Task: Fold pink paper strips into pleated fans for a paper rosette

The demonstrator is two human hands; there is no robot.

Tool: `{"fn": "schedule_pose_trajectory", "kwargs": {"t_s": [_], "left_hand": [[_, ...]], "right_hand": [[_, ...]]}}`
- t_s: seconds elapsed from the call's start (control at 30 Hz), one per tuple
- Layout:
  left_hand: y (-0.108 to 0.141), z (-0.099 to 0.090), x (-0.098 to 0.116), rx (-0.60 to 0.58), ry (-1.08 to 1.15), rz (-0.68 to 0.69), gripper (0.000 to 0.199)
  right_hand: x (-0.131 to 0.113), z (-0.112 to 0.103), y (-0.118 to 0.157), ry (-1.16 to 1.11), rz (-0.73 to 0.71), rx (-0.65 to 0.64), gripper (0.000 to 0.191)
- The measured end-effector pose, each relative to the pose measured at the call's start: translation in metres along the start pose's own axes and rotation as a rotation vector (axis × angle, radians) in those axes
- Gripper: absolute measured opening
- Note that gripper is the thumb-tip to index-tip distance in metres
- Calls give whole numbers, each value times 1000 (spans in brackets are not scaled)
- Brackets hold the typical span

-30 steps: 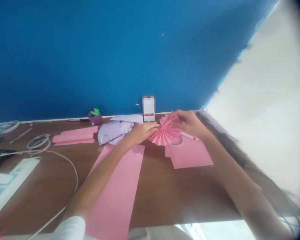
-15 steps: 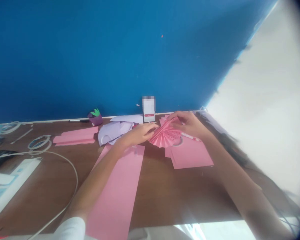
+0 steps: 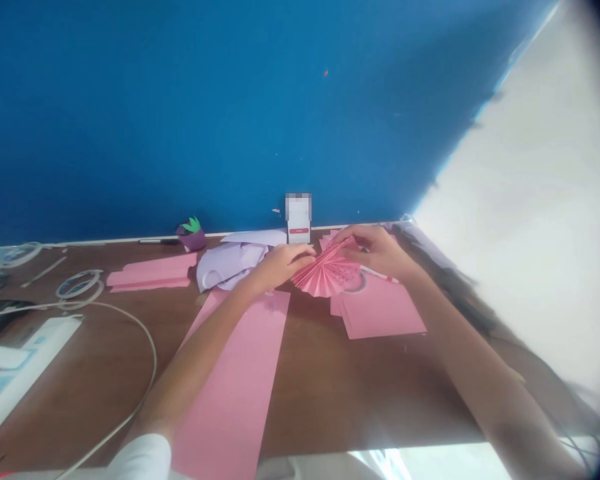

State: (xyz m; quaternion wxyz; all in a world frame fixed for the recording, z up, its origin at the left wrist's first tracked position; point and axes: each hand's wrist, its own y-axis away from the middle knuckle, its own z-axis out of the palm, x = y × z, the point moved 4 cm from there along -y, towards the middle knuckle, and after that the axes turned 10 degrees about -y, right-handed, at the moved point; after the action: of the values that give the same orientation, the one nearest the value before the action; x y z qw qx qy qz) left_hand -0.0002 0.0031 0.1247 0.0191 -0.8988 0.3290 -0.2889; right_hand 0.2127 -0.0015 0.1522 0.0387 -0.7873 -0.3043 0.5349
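Note:
A pink pleated paper fan (image 3: pixel 325 279) is spread in a half-round between my two hands, above the brown desk. My left hand (image 3: pixel 285 262) is closed on its left edge, thumb and fingers pinching the folds. From the other side my right hand (image 3: pixel 375 245) grips the fan's upper right part with bent fingers. Beneath and right of the fan lie pink sheets (image 3: pixel 385 310), with a white and red pen (image 3: pixel 379 274) and a ring-shaped roll of tape (image 3: pixel 359 283) on them. Under my left forearm stretches a long pink sheet (image 3: pixel 245 373).
A phone (image 3: pixel 299 230) stands against the blue wall. Crumpled lilac paper (image 3: pixel 230 260), folded pink strips (image 3: pixel 153 272) and a small purple pot with green leaves (image 3: pixel 193 235) lie left of it. A white power strip (image 3: pixel 30 367), cable (image 3: pixel 153 347) and tape rolls (image 3: pixel 79 285) occupy the left side.
The fan's left edge has shifted slightly left and it looks a little wider. My left hand has moved slightly with it; both hands keep their hold.

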Motion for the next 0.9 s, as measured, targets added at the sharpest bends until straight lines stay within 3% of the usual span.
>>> {"fn": "schedule_pose_trajectory", "kwargs": {"t_s": [0.23,0.47,0.73,0.9], "left_hand": [[0,-1,-1,-18,90,-21,28],[2,-3,4,-41,-3,2,31],[0,3,10,-6,-200,264,37],[2,4,9,49,-300,348,38]], "right_hand": [[0,0,1,-18,-8,-11,21],[0,-2,1,30,7,-18,19],[-1,-1,2,6,30,-30,14],[-2,-2,2,-8,33,-27,14]]}}
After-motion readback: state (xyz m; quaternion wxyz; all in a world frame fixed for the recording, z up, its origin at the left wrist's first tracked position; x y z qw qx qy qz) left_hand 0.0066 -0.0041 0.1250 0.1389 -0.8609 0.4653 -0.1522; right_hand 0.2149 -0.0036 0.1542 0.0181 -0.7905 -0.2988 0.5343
